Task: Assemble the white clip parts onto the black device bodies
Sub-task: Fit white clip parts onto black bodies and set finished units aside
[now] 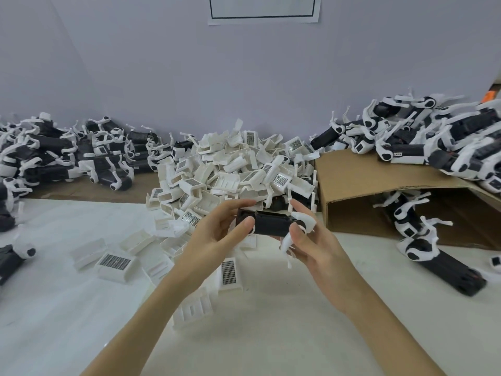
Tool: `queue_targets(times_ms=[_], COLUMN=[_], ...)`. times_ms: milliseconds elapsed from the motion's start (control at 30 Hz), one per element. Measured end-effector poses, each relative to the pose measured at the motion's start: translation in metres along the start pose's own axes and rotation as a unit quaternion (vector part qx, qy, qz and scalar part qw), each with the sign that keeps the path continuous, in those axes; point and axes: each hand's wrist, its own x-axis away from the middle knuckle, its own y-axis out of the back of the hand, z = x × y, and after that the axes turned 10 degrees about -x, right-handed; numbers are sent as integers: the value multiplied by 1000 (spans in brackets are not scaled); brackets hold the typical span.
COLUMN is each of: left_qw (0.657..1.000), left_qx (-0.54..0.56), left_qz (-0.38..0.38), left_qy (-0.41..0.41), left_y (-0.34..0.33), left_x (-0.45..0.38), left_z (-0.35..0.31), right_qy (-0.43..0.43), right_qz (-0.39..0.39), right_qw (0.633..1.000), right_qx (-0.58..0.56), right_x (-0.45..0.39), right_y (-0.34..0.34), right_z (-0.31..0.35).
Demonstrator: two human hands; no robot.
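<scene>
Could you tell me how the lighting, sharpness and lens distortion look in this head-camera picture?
Head view: soft, even light, only faint shadows on the white table; wide-angle bending curves the wall line and side piles; the left hand, right hand and black device body are fairly sharp, the edges softer.

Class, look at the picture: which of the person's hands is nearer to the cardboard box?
Right. The right hand grips the black device body just beside the cardboard box; the left hand holds the body's far end.

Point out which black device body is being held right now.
The black body between the left hand and right hand, raised before the white pile; every other one lies in heaps.
</scene>
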Motion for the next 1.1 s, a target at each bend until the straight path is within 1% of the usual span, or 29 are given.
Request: queue_targets(times_ms=[67,133,200,267,333,367,400,433,500,533,567,600,667,733,767,833,900,933,967,1033,1067,1100], left_qw=[999,998,996,987,959,936,908,878,829,812,801,801,826,850,856,856,856,862,876,920,937,950], left_qx=[-24,-57,-82,-120,-215,-273,-329,-373,-423,-437,-447,-451,-430,-395,-386,-394,-417,-421,-411,-352,-315,-284], left_qz=[23,18,-27,-82,-120,-131,-133,-127,-102,-87,-68,-47,-22,-42,-65,-108,-110,-91,-60,16,41,48], left_qy=[5,-2,-29,-70,-138,-180,-225,-271,-352,-378,-392,-391,-363,-345,-339,-316,-284,-268,-245,-174,-143,-124], left_y=[1,-1,-9,-16,-19,-20,-21,-22,-25,-27,-28,-29,-30,-30,-29,-25,-19,-15,-12,-5,-2,-1], left_x=[1,1,2,3,2,2,2,2,3,3,4,5,9,11,11,8,4,3,3,5,5,5], left_z=[0,3,5,7,10,10,10,11,12,12,12,13,13,10,7,1,-3,-5,-5,-5,-5,-5], right_qy=[4,14,24,27,34,26,-4,-46,-118,-132,-131,-123,-111,-86,-64,-16,4,7,9,20,27,33], right_qz=[10,13,-6,-82,-187,-220,-224,-196,-107,-74,-51,-38,-25,-21,-14,24,70,82,89,101,110,117], right_qw=[1000,1000,1000,992,970,963,967,977,987,988,990,992,993,996,998,992,978,972,968,961,956,951], right_qx=[-6,1,20,89,154,153,120,70,-3,-9,-6,-10,-28,-7,26,120,199,221,235,257,272,283], right_x=[-1,-2,-3,-4,-2,-2,-2,-2,1,2,2,3,4,4,4,6,8,9,10,11,11,12], right_y=[1,2,3,0,-3,-2,-2,-3,-9,-11,-12,-12,-10,-6,-5,-6,-8,-10,-10,-10,-10,-10], right_z=[-1,-1,-5,-9,-12,-12,-11,-9,-3,-2,-2,-2,-3,-2,0,3,1,0,0,1,1,1])
